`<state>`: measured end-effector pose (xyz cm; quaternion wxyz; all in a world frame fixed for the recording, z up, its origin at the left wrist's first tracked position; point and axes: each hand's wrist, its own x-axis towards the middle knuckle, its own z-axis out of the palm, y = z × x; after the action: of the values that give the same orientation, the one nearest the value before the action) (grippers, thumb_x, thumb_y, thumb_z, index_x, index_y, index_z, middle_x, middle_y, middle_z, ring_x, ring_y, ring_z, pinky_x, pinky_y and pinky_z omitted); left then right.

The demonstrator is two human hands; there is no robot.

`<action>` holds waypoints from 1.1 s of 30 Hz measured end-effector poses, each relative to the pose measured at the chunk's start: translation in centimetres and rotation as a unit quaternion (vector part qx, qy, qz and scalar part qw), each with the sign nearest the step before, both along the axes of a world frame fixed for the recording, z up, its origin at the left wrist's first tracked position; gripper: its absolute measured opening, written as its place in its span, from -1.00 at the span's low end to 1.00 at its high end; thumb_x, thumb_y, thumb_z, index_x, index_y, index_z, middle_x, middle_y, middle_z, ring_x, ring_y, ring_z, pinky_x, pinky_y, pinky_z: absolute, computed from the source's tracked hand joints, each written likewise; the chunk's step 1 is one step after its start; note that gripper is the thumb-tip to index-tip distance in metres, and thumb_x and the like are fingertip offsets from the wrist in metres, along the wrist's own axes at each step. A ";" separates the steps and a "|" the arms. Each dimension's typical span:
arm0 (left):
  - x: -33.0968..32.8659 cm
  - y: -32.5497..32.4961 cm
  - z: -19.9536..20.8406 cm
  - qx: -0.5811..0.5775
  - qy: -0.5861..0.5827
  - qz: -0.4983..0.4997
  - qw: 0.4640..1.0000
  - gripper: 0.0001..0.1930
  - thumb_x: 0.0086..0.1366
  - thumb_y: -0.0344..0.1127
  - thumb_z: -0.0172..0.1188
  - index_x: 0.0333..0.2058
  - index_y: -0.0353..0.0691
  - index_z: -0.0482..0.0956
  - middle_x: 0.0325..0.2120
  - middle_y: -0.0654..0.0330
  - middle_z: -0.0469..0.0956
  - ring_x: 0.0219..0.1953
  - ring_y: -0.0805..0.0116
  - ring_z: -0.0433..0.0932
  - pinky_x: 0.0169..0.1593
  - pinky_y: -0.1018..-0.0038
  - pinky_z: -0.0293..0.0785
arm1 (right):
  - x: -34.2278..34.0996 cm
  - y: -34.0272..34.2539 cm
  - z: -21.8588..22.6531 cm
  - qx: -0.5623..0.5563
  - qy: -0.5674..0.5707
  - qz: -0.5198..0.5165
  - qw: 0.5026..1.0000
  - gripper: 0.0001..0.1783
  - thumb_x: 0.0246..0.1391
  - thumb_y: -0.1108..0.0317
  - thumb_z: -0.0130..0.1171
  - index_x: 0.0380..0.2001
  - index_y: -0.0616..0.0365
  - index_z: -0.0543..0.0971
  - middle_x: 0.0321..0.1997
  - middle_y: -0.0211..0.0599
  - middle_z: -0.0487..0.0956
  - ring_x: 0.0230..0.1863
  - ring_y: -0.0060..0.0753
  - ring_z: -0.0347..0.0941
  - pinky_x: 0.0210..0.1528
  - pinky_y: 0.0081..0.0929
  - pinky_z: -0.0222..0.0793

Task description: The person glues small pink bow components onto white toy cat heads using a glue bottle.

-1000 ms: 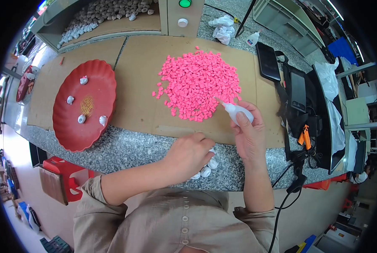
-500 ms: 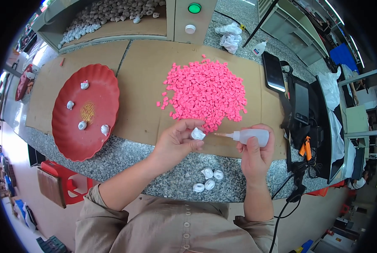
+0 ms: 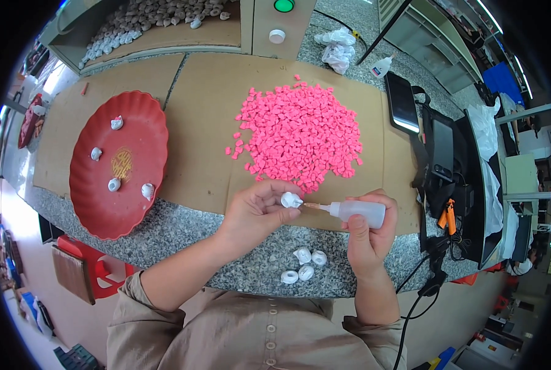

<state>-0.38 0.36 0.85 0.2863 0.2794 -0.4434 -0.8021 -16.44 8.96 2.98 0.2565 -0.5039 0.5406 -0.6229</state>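
Observation:
A small white moulded figurine piece [image 3: 291, 200] is pinched between the thumb and fingers of my left hand [image 3: 259, 209]. My right hand [image 3: 374, 232] grips a translucent squeeze bottle [image 3: 363, 213], tilted sideways with its thin nozzle pointing left. The nozzle tip meets or nearly touches the white piece. Just beyond my hands lies a heap of small pink pieces [image 3: 303, 132] on a cardboard sheet [image 3: 201, 123]. Several more white pieces [image 3: 306, 272] sit on the granite edge between my forearms.
On the left is a red scalloped tray [image 3: 90, 206] with several white pieces in it. A box-like unit [image 3: 281, 43] with a green button stands at the back, pale pieces inside. A phone [image 3: 401, 102], a black bag [image 3: 439, 148] and a second bottle [image 3: 381, 66] are at right.
My right hand has brought the bottle slightly left, so its nozzle now reaches the white piece. In my left hand the piece has been turned. The view has shifted slightly.

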 end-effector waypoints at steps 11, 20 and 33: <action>0.0 0.1 0.1 0.007 0.013 -0.004 1.000 -0.74 0.05 -0.64 0.03 -0.24 -0.30 0.37 -0.35 0.25 0.43 -0.29 0.57 0.41 -0.23 0.68 0.38 | 0.0 0.3 0.2 0.016 -0.011 0.014 1.000 -0.70 -0.04 0.45 0.03 -0.25 0.26 0.21 -0.36 -0.22 0.28 -0.36 -0.48 0.30 -0.31 -0.61 0.25; -0.1 0.1 0.2 -0.001 0.006 -0.005 1.000 -0.74 0.04 -0.65 0.03 -0.25 -0.29 0.37 -0.36 0.26 0.43 -0.30 0.57 0.41 -0.25 0.68 0.39 | 0.0 0.2 0.2 0.006 0.020 0.000 1.000 -0.69 -0.06 0.47 0.05 -0.26 0.28 0.21 -0.38 -0.20 0.30 -0.41 -0.47 0.30 -0.37 -0.63 0.26; -0.1 0.2 0.1 -0.001 0.015 0.007 1.000 -0.76 0.04 -0.67 0.03 -0.28 -0.31 0.37 -0.38 0.25 0.43 -0.31 0.58 0.41 -0.27 0.69 0.38 | 0.2 0.1 0.2 -0.069 0.117 0.003 0.991 -0.68 -0.11 0.44 0.11 -0.30 0.30 0.26 -0.39 -0.17 0.37 -0.46 -0.47 0.27 -0.44 -0.64 0.23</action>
<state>-0.45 0.53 0.98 0.2985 0.2703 -0.4382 -0.8036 -16.29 9.03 3.14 0.1579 -0.5915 0.5209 -0.5949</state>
